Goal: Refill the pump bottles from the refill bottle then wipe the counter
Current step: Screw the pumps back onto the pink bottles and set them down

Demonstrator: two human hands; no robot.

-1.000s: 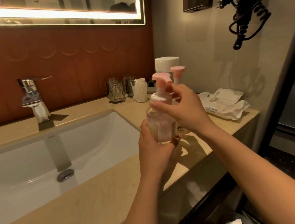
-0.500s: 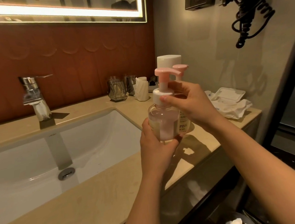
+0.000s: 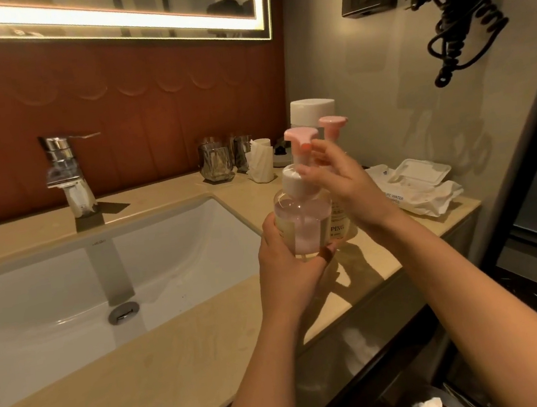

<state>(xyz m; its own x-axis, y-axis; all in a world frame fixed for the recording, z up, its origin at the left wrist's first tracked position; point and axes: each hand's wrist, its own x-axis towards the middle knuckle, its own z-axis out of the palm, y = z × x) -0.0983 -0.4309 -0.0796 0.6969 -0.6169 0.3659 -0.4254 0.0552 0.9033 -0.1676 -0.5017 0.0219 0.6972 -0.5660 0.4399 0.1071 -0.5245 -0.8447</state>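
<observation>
Pump bottle (image 3: pixel 303 222) | left hand (image 3: pixel 288 268) grips it low | right hand (image 3: pixel 341 181) pinches it high

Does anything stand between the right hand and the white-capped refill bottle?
Yes. The second pump bottle stands just in front of the refill bottle, between it and the right hand. The left hand holds the first pump bottle.

The beige counter (image 3: pixel 146 378) carries a faucet (image 3: pixel 68 179), glass tumblers (image 3: pixel 216 164), a white-capped bottle (image 3: pixel 311 109), a pump bottle (image 3: pixel 341 228) and a wipes pack (image 3: pixel 419 186).
</observation>
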